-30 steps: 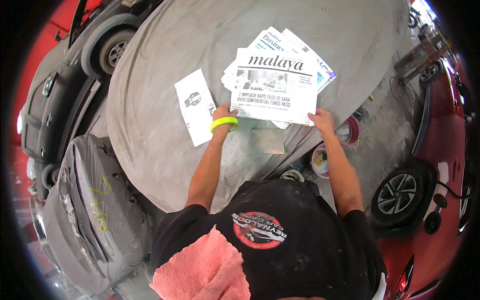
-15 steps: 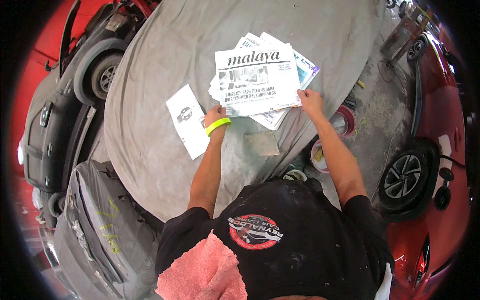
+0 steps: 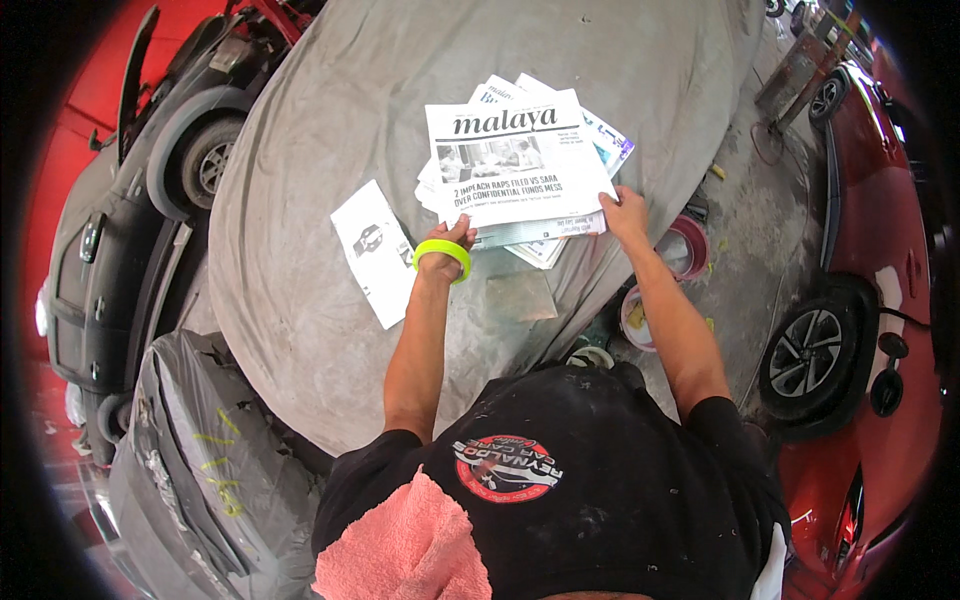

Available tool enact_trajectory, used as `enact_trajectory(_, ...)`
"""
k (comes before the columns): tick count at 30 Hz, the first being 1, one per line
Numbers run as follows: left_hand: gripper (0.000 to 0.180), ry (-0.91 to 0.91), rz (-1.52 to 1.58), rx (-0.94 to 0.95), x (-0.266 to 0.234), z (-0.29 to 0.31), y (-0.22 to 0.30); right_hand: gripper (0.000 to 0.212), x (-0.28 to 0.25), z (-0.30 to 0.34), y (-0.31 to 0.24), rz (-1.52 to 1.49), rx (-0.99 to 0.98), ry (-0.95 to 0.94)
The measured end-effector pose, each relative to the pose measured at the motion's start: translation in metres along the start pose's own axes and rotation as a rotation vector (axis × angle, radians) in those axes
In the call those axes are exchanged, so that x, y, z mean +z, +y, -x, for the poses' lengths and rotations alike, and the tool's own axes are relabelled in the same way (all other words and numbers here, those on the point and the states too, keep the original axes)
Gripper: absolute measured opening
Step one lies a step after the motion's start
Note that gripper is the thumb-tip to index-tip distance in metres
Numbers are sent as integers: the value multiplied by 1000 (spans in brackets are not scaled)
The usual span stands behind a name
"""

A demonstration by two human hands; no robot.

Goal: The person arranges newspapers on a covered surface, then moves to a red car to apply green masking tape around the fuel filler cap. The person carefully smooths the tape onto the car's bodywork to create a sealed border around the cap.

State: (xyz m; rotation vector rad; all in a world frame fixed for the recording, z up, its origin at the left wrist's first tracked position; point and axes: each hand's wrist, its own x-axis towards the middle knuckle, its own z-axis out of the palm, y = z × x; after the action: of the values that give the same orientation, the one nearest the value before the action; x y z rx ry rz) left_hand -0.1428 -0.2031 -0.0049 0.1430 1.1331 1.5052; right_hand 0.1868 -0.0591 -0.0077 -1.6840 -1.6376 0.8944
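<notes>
A folded newspaper [image 3: 512,160] with a photo on its front page lies over a fanned pile of newspapers [image 3: 612,140] on a grey cloth cover [image 3: 330,110]. My left hand [image 3: 447,248], with a yellow-green wristband, pinches its lower left edge, thumb on top. At the lower right corner, my right hand [image 3: 627,215] grips the same newspaper. The front page's lower edge is raised a little, and another printed sheet shows under it. Left of my left hand lies a loose white printed sheet [image 3: 372,252]. A flat greyish square piece [image 3: 521,297] rests nearer to me.
Beyond the cover's right edge, a dark red bucket [image 3: 684,247] and a pinkish tub [image 3: 636,318] stand on the concrete floor. A red car [image 3: 870,470] is at the right. Dark vehicles [image 3: 110,250] line the left side. A pink towel [image 3: 405,545] hangs on my shirt.
The top newspaper has shifted slightly toward me, and its lower edge has lifted, exposing a sheet below. My left hand has turned and moved a little right; my right hand keeps its grip.
</notes>
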Motion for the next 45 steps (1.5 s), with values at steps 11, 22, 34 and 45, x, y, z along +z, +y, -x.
enact_trajectory(11, 77, 162, -424, 153, -4, -8, -15, 30, -12, -3, -15, -773, 244, -292)
enact_trajectory(22, 70, 267, -1102, 506, -58, -50, -43, 48, -13, 8, -61, -391, 222, -176)
enact_trajectory(34, 44, 389, -1505, 744, 4, -15, -26, 48, 8, 16, -17, -375, 248, -174)
enact_trajectory(45, 53, 327, -1353, 436, 23, -48, 2, 51, 35, 19, 24, -217, 140, 296)
